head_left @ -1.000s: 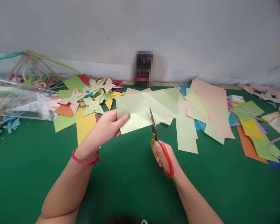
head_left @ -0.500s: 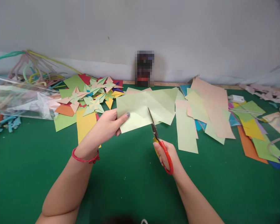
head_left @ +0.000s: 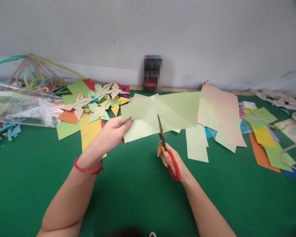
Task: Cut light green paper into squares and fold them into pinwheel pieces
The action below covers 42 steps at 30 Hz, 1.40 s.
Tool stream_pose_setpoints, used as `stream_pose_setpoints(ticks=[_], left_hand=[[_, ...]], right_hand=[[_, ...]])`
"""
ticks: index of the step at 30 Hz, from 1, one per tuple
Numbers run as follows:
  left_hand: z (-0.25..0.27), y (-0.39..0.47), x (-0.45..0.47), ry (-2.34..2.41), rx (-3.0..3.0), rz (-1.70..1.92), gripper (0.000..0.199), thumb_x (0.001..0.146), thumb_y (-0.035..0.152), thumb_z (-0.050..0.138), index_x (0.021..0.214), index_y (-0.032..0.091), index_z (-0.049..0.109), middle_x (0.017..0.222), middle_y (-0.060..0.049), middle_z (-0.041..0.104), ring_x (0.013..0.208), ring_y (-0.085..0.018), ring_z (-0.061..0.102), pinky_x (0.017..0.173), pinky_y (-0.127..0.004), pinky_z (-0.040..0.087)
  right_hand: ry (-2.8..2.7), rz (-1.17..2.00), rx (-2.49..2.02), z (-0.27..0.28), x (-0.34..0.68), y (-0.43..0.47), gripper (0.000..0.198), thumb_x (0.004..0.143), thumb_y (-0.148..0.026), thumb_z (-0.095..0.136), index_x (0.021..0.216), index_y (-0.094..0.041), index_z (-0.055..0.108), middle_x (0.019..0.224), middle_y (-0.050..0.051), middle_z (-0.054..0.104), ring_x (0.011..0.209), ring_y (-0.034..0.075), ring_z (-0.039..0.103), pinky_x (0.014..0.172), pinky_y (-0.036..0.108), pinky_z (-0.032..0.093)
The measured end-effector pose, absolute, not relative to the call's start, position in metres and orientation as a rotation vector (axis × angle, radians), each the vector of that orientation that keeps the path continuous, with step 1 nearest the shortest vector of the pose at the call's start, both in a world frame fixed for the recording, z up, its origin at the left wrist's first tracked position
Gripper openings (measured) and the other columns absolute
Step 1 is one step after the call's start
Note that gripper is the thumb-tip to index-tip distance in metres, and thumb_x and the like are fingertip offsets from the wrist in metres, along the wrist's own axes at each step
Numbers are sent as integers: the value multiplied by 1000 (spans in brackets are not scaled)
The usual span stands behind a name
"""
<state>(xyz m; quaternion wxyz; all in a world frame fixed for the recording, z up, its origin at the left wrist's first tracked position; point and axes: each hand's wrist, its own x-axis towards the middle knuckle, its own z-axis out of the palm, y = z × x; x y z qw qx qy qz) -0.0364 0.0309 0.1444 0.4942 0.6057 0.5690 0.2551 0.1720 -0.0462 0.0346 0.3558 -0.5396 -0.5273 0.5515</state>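
My left hand [head_left: 114, 131] pinches the left end of a pale green sheet of paper [head_left: 177, 110], thumb on top. Fold creases run across the sheet, which is held above the table and stretches to the right. My right hand [head_left: 174, 161] is closed round the handles of a pair of scissors [head_left: 172, 164], one handle red and the other yellow. The dark blades point up and away, over the lower middle of the sheet, and look closed or nearly so. Whether they grip any paper I cannot tell.
Folded paper stars [head_left: 100, 105] lie on coloured sheets at the left, behind a yellow strip [head_left: 90, 131]. A clear plastic bag [head_left: 27, 112] is further left. Pale green and pink sheets [head_left: 227, 115] lie at the right. A blurred dark object [head_left: 152, 74] stands against the wall.
The sheet's right part has swung up and extends further right, covering more of the papers behind. The scissors have turned slightly more upright, and my right hand has shifted a little left.
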Motion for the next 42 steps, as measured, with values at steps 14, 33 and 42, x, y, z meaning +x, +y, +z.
stream_pose_setpoints(ticks=[14, 33, 42], left_hand=[[144, 29, -38, 1261, 1518, 382, 29, 81, 38, 47, 58, 19, 48, 48, 3, 52, 44, -11, 50, 45, -19, 40], [140, 28, -41, 1180, 1577, 252, 30, 83, 42, 44, 63, 20, 46, 47, 4, 45, 44, -10, 46, 43, -18, 35], [142, 28, -37, 1205, 1604, 229, 31, 83, 40, 43, 60, 19, 45, 44, 5, 45, 42, -10, 45, 41, -18, 33]], right_hand=[[-1332, 1437, -1359, 36, 165, -47, 36, 86, -53, 35, 89, -20, 49, 81, 2, 46, 61, 12, 43, 57, 26, 41], [-1296, 1345, -1521, 41, 161, -51, 37, 85, -54, 38, 75, -19, 47, 67, -1, 44, 54, 11, 46, 45, 23, 43], [-1278, 1311, -1558, 44, 160, -53, 38, 85, -55, 38, 71, -19, 43, 61, -3, 41, 49, 9, 44, 41, 22, 40]])
